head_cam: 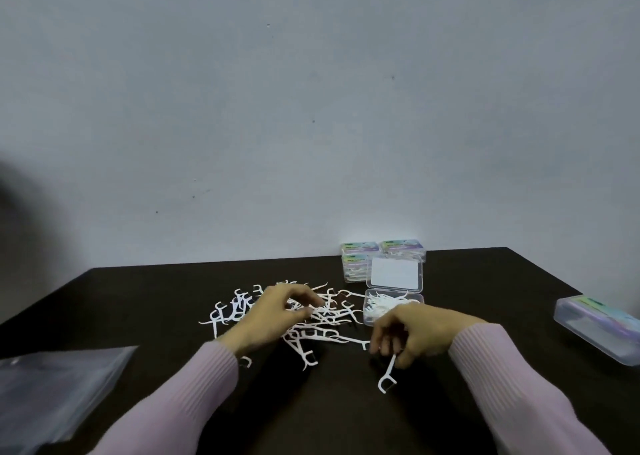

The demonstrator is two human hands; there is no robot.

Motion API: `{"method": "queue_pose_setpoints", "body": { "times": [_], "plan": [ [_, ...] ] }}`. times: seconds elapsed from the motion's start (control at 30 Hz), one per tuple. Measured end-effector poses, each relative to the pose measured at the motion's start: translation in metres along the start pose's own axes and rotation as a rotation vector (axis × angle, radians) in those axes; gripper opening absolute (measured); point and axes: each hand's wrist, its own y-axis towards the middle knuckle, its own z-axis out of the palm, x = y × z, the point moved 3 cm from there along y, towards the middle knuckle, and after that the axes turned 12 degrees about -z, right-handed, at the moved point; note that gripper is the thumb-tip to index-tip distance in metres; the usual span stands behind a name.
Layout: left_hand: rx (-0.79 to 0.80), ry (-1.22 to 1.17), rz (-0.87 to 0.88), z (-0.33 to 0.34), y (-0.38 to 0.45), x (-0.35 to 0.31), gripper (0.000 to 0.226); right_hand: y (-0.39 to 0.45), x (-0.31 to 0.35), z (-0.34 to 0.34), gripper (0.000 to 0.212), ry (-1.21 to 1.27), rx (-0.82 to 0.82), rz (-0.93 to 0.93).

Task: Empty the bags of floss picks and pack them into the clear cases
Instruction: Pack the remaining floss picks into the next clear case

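Note:
Several white floss picks (pixel 313 326) lie scattered in a loose pile on the dark table (pixel 485 281). My left hand (pixel 273 316) hovers over the pile with thumb and fingers curled, pinching at picks there. My right hand (pixel 412 333) pinches one floss pick (pixel 387 378) by its handle, the floss end hanging toward me. Just behind that hand stands an open clear case (pixel 415 297) partly filled with picks, its lid (pixel 394 272) folded back.
Three closed, filled cases (pixel 360 250) are stacked at the back by the wall. Another closed clear case (pixel 599 330) lies at the right edge. Empty plastic bags (pixel 52 392) lie at the near left. A grey wall rises behind the table.

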Motion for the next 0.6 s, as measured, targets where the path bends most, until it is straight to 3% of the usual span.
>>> {"method": "queue_pose_setpoints", "body": {
  "times": [0.23,0.43,0.5,0.6],
  "plan": [
    [0.05,0.223,-0.089,-0.043,-0.024,0.03,0.026,0.0,0.005,0.004,0.021,-0.034,-0.004,-0.033],
    [0.166,0.355,-0.144,-0.063,-0.038,0.048,0.042,0.016,0.013,0.008,0.025,-0.123,-0.093,-0.081],
    [0.194,0.335,-0.161,-0.067,-0.042,0.054,0.039,0.025,0.016,0.009,0.024,-0.198,-0.13,-0.103],
    [0.2,0.213,-0.175,-0.065,-0.045,0.056,0.031,0.04,0.024,0.01,0.006,-0.428,-0.219,-0.117]
  ]
}}
